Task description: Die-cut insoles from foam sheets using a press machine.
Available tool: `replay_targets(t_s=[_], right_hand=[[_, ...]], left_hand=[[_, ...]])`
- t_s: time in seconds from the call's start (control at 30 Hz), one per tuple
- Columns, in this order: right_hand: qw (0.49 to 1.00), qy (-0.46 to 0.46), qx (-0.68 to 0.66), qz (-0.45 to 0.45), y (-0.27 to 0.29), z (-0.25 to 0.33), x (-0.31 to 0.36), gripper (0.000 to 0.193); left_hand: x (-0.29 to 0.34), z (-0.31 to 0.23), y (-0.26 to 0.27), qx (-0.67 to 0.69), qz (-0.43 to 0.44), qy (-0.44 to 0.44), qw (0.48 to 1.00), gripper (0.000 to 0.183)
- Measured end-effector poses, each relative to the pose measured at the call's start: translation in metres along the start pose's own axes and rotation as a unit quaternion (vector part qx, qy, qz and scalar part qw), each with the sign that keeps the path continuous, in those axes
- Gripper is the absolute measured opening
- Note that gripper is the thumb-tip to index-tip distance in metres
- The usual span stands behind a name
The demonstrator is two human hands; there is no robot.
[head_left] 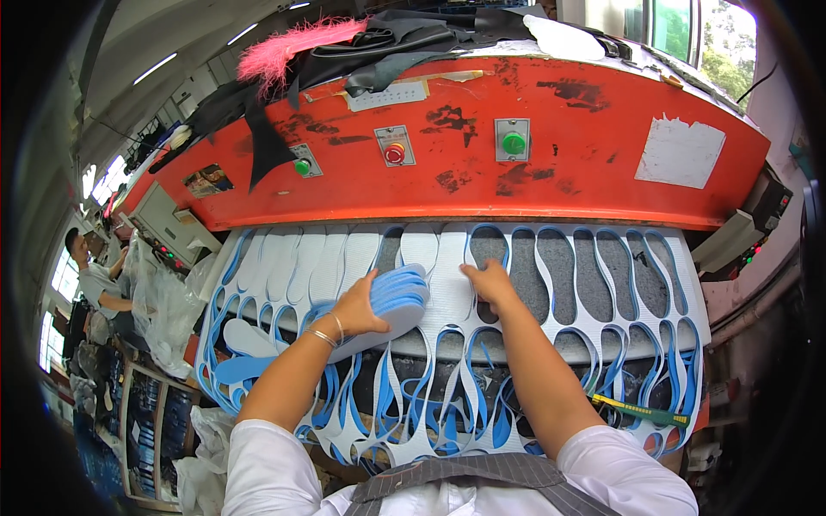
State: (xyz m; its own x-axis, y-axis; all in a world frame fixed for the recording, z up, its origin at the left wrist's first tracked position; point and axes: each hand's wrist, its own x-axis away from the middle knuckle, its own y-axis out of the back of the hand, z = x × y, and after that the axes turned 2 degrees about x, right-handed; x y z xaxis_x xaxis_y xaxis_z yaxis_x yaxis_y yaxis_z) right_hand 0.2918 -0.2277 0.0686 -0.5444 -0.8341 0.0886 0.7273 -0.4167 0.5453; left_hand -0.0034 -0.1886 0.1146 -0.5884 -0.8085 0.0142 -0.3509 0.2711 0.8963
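Note:
My left hand (pixel 354 310) is closed around a stack of foam insoles (pixel 401 294), white-grey on top with blue edges. It holds the stack over a white and blue die-cut foam sheet (pixel 695 297). My right hand (pixel 490 285) has its thumb and forefinger apart at the near side of an insole-shaped opening. Its thumb is by a white insole (pixel 452 271) lying in the sheet; whether they touch is unclear. More cut insoles (pixel 327 268) sit in the sheet on the left, while the right-hand openings show grey board. Loose insoles (pixel 249 339) lie beside my left forearm.
A red press beam (pixel 465 193) with green and red buttons spans the far side. A yellow-green cutter knife (pixel 641 411) rests on the sheet at right. Sheet scraps droop over the near edge. Another person (pixel 107 288) stands at left beside plastic bags (pixel 163 301).

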Motion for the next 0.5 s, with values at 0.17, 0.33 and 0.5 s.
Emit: replay_targets(t_s=[0.17, 0.33, 0.5], right_hand=[[0.868, -0.163, -0.371, 0.288, 0.012, -0.008, -0.014, 0.056], [0.875, -0.14, -0.389, 0.253, -0.003, 0.018, -0.002, 0.058], [0.885, -0.083, -0.408, 0.208, -0.019, 0.001, -0.006, 0.061]], left_hand=[[-0.034, -0.071, 0.048, -0.109, 0.217, -0.141, 0.96, 0.094], [-0.065, -0.082, 0.033, -0.281, 0.165, -0.499, 0.803, 0.087], [-0.091, -0.078, 0.023, -0.266, 0.226, -0.49, 0.799, 0.083]])
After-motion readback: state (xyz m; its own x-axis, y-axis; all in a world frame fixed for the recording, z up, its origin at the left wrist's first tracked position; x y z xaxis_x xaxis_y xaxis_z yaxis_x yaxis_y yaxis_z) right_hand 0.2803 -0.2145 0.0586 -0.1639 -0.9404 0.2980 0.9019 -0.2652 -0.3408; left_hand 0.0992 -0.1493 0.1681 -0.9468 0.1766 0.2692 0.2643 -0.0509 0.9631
